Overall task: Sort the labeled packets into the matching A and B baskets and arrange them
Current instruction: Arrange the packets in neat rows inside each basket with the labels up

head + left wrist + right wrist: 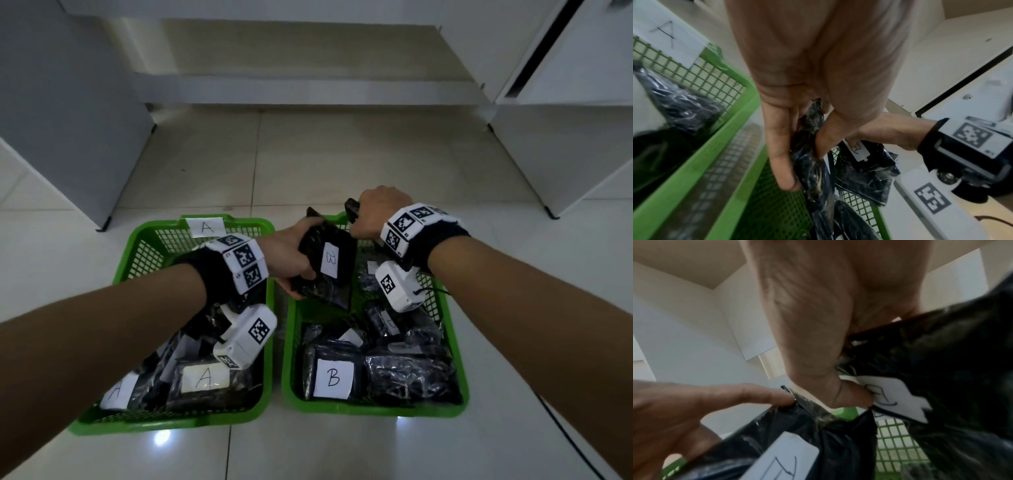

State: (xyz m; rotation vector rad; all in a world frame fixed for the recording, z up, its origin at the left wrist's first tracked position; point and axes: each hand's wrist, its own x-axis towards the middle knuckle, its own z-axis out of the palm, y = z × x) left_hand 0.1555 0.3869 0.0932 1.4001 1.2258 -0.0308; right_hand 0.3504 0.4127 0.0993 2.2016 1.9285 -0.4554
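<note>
**Two B packets in hand over the B basket**

Left hand [291, 255] grips a black packet [329, 270] by its edge, thumb on one face and fingers [781, 162] along the other; its white label reads B. It is held tilted above the far end of the B basket [291, 342], clear of the contents. Right hand [376, 212] pinches a second packet [865, 170] just beyond the first, thumb [851, 395] pressed onto its label; the letter there is partly covered and blurred, probably a B. That packet hangs over the far rim of the same basket.

The A basket [144, 246] stands just to the left, touching or nearly so, holding packets labelled A. The B basket's near end holds flat packets, one showing B; further back they lie jumbled.

Judgement: the step in hand is placing and arranging. To do it well:

- Confirm the right-hand label before release.
- Lay each packet flat, label up, in the open far end; do not drop it on the jumble.
- Set one down at a time, the left hand's first.
- Keep wrist units clear of the mesh walls.

Risk: slick wrapping may slip from an edge pinch.
</note>
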